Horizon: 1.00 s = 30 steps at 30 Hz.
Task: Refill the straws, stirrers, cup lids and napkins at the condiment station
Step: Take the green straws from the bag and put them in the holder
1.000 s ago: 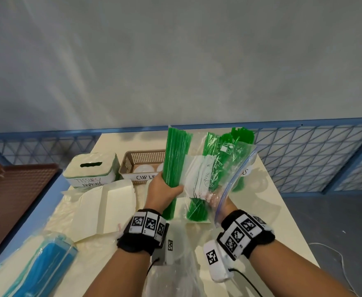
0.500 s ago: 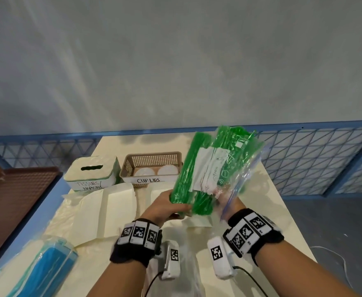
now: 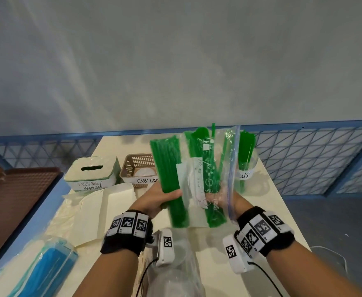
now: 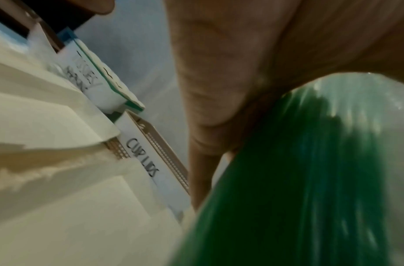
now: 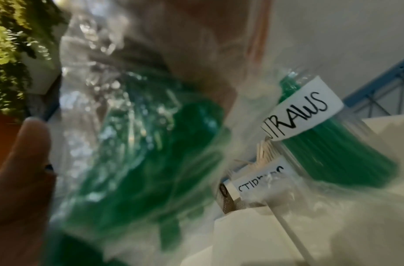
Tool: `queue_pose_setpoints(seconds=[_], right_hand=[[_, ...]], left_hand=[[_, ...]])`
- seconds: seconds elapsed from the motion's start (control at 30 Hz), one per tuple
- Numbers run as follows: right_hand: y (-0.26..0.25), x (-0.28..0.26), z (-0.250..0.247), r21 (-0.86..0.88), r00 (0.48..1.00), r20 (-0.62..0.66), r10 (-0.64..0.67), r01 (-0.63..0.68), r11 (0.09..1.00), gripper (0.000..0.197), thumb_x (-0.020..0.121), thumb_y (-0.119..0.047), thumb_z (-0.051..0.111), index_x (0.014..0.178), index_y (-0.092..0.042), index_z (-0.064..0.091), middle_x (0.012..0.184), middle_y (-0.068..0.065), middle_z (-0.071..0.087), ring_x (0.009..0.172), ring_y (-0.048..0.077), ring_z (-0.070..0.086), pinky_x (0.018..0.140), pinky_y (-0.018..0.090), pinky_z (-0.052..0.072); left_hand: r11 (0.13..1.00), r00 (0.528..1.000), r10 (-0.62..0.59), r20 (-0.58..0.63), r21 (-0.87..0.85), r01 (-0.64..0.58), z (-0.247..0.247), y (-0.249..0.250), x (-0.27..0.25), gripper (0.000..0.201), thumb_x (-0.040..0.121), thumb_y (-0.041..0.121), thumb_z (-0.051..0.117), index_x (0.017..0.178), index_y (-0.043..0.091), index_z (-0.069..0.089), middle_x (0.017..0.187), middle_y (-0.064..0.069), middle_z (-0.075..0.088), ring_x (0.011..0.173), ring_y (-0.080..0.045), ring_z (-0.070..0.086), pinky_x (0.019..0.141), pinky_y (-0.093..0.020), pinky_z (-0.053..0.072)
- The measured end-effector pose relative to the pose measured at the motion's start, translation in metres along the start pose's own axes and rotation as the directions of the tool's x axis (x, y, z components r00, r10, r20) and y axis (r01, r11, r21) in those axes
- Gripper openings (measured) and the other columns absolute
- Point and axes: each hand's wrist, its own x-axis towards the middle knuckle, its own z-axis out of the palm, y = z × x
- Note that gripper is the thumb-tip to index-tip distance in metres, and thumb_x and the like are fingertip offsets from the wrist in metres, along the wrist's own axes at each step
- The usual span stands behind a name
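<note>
Left hand (image 3: pixel 154 200) grips a bundle of green straws (image 3: pixel 170 172); right hand (image 3: pixel 234 202) holds the clear bag (image 3: pixel 210 168) beside it. Straw refill is underway. Next, I judge, carry the bundle to the straws cup (image 3: pixel 245 168) just beyond the right hand.

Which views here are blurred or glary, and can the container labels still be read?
Head view: mostly sharp, wide-angle bending; the straw bundle blurs at its lower end; "CUP LIDS" on the basket is legible. Left wrist view: dim, soft; the left hand fills the frame. Right wrist view: smeared, with glare on the plastic bag; "STRAWS" on the jar is readable.
</note>
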Motion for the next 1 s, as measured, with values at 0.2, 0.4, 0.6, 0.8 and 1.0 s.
queue_pose_setpoints(seconds=[0.2, 0.4, 0.6, 0.8, 1.0], right_hand=[[-0.001, 0.005, 0.002, 0.001, 0.992, -0.116, -0.053, 0.053, 0.999, 0.064, 0.076, 0.0, 0.068, 0.132, -0.007, 0.039, 0.131, 0.008, 0.049, 0.128, 0.031, 0.042, 0.113, 0.052, 0.026], [-0.012, 0.003, -0.016, -0.184, 0.993, -0.072, -0.092, 0.078, 0.98, 0.052, 0.076, 0.001, 0.069, 0.122, 0.0, 0.045, 0.102, 0.015, 0.062, 0.091, 0.026, 0.063, 0.084, 0.038, 0.053], [-0.014, 0.002, -0.037, -0.299, 0.986, -0.078, -0.144, 0.115, 0.947, 0.055, 0.073, -0.007, 0.076, 0.119, -0.002, 0.047, 0.089, 0.005, 0.064, 0.072, 0.014, 0.065, 0.064, 0.02, 0.051], [-0.018, -0.004, -0.04, -0.452, 0.982, -0.035, -0.187, 0.151, 0.879, 0.036, 0.075, -0.009, 0.074, 0.107, -0.006, 0.059, 0.093, 0.008, 0.067, 0.069, 0.014, 0.061, 0.057, 0.017, 0.048], [-0.036, -0.012, -0.062, -0.521, 0.966, -0.019, -0.256, 0.209, 0.827, 0.015, 0.074, -0.005, 0.072, 0.086, -0.011, 0.064, 0.071, 0.004, 0.066, 0.049, 0.008, 0.06, 0.056, 0.02, 0.049]], left_hand=[[1.0, 0.901, 0.007, -0.433, 0.024, 0.004, 0.024, 0.002, 0.015, 0.034, 0.074, 0.004, 0.073, 0.105, 0.002, 0.06, 0.096, -0.009, 0.066, 0.093, -0.025, 0.061, 0.085, -0.037, 0.05], [0.998, 0.787, 0.0, -0.617, 0.05, 0.039, 0.022, -0.002, 0.028, 0.042, 0.074, 0.006, 0.074, 0.111, -0.006, 0.059, 0.102, -0.016, 0.064, 0.093, -0.03, 0.061, 0.087, -0.039, 0.052], [0.964, 0.695, 0.15, -0.703, 0.26, 0.054, 0.009, 0.002, 0.035, 0.039, 0.072, 0.008, 0.075, 0.106, -0.005, 0.061, 0.106, -0.021, 0.066, 0.094, -0.031, 0.064, 0.086, -0.04, 0.053], [0.949, 0.653, 0.165, -0.739, 0.299, 0.098, 0.005, 0.004, 0.033, 0.041, 0.074, 0.009, 0.075, 0.109, -0.006, 0.061, 0.11, -0.02, 0.065, 0.1, -0.032, 0.062, 0.085, -0.035, 0.05], [0.964, 0.6, 0.087, -0.795, 0.219, 0.151, -0.005, 0.004, 0.029, 0.042, 0.074, 0.01, 0.074, 0.109, -0.01, 0.06, 0.11, -0.023, 0.065, 0.101, -0.035, 0.062, 0.086, -0.038, 0.051]])
